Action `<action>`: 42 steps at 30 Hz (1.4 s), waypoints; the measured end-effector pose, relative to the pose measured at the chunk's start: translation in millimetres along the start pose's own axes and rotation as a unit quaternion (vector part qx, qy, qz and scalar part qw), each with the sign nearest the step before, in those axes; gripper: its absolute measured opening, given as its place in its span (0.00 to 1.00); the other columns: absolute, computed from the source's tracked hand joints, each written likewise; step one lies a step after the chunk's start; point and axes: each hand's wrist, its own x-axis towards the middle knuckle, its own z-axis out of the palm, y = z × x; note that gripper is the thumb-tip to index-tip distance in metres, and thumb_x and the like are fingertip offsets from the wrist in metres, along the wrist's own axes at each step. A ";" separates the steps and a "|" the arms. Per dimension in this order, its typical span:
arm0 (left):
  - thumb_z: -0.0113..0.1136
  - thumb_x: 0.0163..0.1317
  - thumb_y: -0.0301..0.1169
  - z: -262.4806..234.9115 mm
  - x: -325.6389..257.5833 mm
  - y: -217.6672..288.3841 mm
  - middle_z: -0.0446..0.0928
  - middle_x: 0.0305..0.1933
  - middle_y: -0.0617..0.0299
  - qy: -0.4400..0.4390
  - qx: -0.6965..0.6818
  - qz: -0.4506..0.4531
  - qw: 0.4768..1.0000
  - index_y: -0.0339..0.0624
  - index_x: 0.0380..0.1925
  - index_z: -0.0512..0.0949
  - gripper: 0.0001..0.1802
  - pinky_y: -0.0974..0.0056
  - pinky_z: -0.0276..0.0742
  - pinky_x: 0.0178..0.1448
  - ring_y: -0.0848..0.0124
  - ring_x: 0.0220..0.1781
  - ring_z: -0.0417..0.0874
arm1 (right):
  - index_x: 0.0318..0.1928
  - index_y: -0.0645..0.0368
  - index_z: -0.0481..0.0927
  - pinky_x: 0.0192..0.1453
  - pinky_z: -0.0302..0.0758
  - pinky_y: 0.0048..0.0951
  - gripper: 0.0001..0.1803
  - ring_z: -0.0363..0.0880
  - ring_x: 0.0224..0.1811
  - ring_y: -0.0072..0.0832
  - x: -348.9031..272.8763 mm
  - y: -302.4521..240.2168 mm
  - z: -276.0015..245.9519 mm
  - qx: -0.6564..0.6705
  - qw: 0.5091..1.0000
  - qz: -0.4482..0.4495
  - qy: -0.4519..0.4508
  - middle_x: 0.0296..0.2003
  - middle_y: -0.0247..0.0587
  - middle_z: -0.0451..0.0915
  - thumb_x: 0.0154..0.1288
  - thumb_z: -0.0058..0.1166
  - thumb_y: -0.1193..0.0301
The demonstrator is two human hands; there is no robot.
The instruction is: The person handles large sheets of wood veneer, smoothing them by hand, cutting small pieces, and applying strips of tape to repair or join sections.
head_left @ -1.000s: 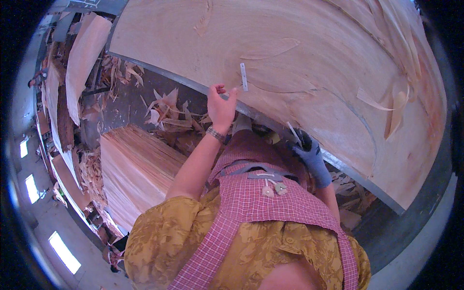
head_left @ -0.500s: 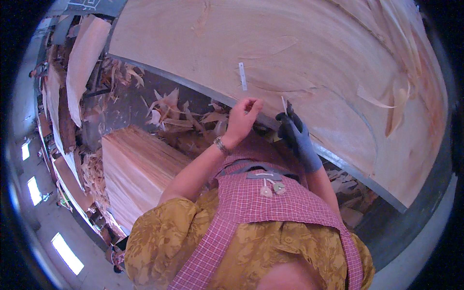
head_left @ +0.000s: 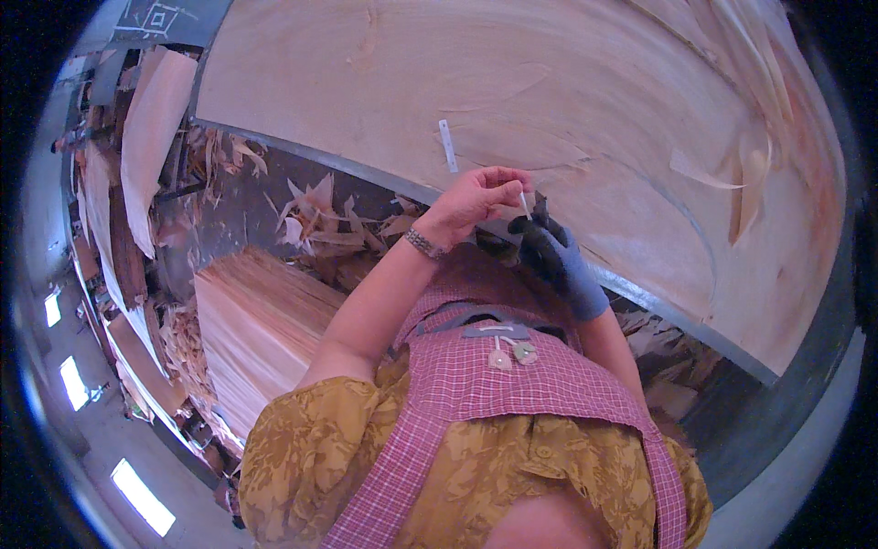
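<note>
My left hand (head_left: 477, 199), bare with a metal watch at the wrist, has its thumb and fingers closed at the upper end of a thin pale strip (head_left: 525, 207). The strip's lower end runs into my right hand (head_left: 554, 256), which wears a grey-blue glove with black fingers and is closed around it. Both hands are close together above the near edge of a broad wood veneer sheet (head_left: 366, 119). A short white strip with small dark marks (head_left: 447, 146) lies on the sheet beyond my left hand.
A stack of veneer (head_left: 265, 320) stands at the lower left, with torn veneer scraps (head_left: 315, 210) on the floor behind it. The table's metal edge (head_left: 677, 320) runs diagonally before me. Loose veneer pieces (head_left: 752, 188) lie at the right of the sheet.
My left hand has moved right, toward my gloved right hand, and its fingers now meet the thin pale strip. The right hand still holds that strip and has shifted slightly.
</note>
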 end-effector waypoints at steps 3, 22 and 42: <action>0.67 0.64 0.39 -8.0 5.8 -6.8 0.82 0.39 0.70 -0.002 0.042 0.016 0.999 0.45 0.45 0.82 0.14 0.74 0.71 0.37 0.80 0.40 0.81 | 0.53 0.60 0.79 0.38 0.70 0.20 0.17 0.74 0.34 0.18 0.8 2.5 -12.5 0.031 0.999 0.037 -0.004 0.35 0.29 0.79 0.72 0.55 0.62; 0.68 0.50 0.36 27.9 93.4 6.9 0.74 0.39 0.56 0.188 0.570 0.328 0.730 0.46 0.29 0.81 0.09 0.52 0.73 0.51 0.56 0.47 0.74 | 0.47 0.65 0.81 0.28 0.77 0.26 0.13 0.80 0.25 0.24 39.1 28.2 -66.2 0.013 0.976 -0.118 0.185 0.30 0.42 0.84 0.71 0.56 0.68; 0.65 0.57 0.41 12.1 48.5 -47.1 0.69 0.70 0.64 0.105 0.730 0.432 0.519 0.54 0.63 0.74 0.31 0.49 0.61 0.72 0.60 0.71 0.67 | 0.44 0.63 0.82 0.24 0.74 0.26 0.10 0.79 0.22 0.25 50.3 31.3 -78.5 -0.011 0.978 -0.080 0.195 0.27 0.39 0.83 0.69 0.59 0.68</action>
